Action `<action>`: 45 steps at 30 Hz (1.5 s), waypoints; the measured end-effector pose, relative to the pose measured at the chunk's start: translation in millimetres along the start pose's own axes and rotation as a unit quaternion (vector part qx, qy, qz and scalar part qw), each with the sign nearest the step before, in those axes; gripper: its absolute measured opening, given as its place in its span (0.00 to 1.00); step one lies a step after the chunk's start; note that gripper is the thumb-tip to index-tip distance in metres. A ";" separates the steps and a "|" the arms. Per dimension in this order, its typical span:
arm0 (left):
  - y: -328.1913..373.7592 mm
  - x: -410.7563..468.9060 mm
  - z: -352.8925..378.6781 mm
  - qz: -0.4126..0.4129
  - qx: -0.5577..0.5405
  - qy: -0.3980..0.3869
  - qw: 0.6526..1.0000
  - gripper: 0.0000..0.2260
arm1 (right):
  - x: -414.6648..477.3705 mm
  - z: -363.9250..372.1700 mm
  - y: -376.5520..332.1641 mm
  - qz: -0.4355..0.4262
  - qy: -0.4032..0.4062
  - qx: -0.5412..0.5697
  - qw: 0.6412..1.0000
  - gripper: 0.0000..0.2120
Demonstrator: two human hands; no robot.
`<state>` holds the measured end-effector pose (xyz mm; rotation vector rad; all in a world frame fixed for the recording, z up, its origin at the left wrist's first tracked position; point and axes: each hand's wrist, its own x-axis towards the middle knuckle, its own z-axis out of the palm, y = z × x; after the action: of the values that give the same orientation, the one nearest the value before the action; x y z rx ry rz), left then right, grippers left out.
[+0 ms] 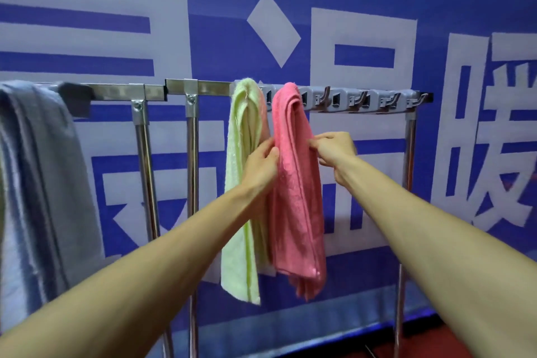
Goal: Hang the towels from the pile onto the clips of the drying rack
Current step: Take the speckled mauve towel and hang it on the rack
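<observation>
A pink towel (295, 183) hangs folded from a clip on the grey clip bar (363, 99) of the steel drying rack (191, 90). Just left of it a pale green towel (242, 154) hangs from another clip. My left hand (261, 166) pinches the pink towel's left edge about a third of the way down. My right hand (334, 151) pinches its right edge at the same height. Several grey clips to the right of the pink towel hold nothing.
A large blue-grey towel (37, 183) is draped over the rack's left end. A blue banner with big white characters (363, 38) fills the wall right behind the rack. Steel uprights (145, 168) stand left of the towels, another upright (408, 154) at the right end.
</observation>
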<state>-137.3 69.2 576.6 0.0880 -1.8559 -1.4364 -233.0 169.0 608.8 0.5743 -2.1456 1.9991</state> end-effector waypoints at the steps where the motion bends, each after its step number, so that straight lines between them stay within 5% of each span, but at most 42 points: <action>1: 1.5 -14.9 -2.5 -0.002 -0.013 -0.016 1.000 0.16 | -11.2 -5.3 -0.3 -0.010 0.019 -0.016 1.000 0.09; 4: 8.4 -58.7 -15.8 -0.011 0.016 -0.043 0.999 0.16 | -43.7 -18.8 -1.1 -0.040 0.019 -0.034 0.998 0.03; 8: 3.5 -105.4 -41.7 -0.044 0.063 -0.082 0.994 0.14 | -97.1 -27.3 7.7 -0.055 -0.092 -0.097 0.990 0.08; 13: -32.7 -161.9 -84.4 -0.121 0.137 -0.141 0.973 0.11 | -162.5 -18.3 51.5 0.021 -0.266 -0.187 0.945 0.04; 19: -113.9 -218.8 -130.9 -0.208 0.199 -0.136 0.948 0.10 | -210.4 21.8 151.5 0.084 -0.357 -0.264 0.892 0.08; 36: -402.9 -373.6 -112.1 -0.500 0.113 -0.164 0.843 0.10 | -319.9 75.2 507.1 0.277 -0.430 -0.419 0.750 0.13; 45: -458.9 -401.4 -110.8 -0.536 0.112 -0.171 0.819 0.09 | -382.1 90.9 588.9 0.204 -0.477 -0.511 0.686 0.10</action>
<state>33.2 10.4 -16.3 1.2428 -2.4010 -2.0130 -91.9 166.9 -84.8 1.0661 -3.6543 0.0656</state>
